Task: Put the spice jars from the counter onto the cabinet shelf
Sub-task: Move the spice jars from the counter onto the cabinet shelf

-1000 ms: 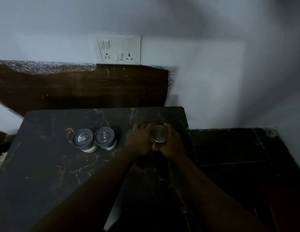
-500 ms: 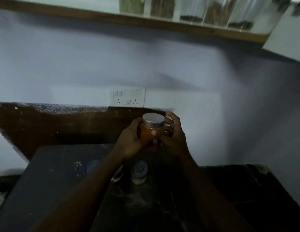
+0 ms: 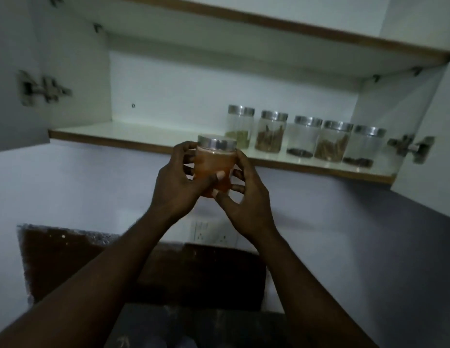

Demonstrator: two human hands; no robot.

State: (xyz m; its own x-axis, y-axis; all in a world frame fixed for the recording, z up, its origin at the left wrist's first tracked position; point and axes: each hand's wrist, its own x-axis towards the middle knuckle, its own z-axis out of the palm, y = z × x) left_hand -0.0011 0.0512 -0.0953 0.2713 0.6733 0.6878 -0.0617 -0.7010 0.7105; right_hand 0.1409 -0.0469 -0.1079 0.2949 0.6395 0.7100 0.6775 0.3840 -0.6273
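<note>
Two hands share one spice jar [image 3: 215, 167] at frame centre, upright, lid level with the front edge of the cabinet shelf [image 3: 118, 136] and in front of it, not yet on the board. Left hand [image 3: 176, 182] wraps its left side with the thumb across the front. Right hand [image 3: 246, 197] curls round its right side, thumb low on the front.

Risks, as judgement:
- Jar base sits lower than the shelf lip, so pushing forward without more lift would knock the base on the edge band and tip the jar.
- Jar wall looks smooth. The grip is mostly fingertips, so letting go with one hand early could let it slip.
- Row of jars [image 3: 302, 136] fills the right part of the shelf. Its nearest jar is just beside the held lid, so setting down too far right could bump it.
- Dim light makes depth hard to read.

Materials: the held jar is clear and round, with orange-brown contents to near the top and a flat brushed-metal lid. The shelf is smooth white board with a brown edge strip. The shelf jars are clear with the same metal lids and hold sticks, dark bits and something greenish. Metal hinge [image 3: 410, 148] at right.
</note>
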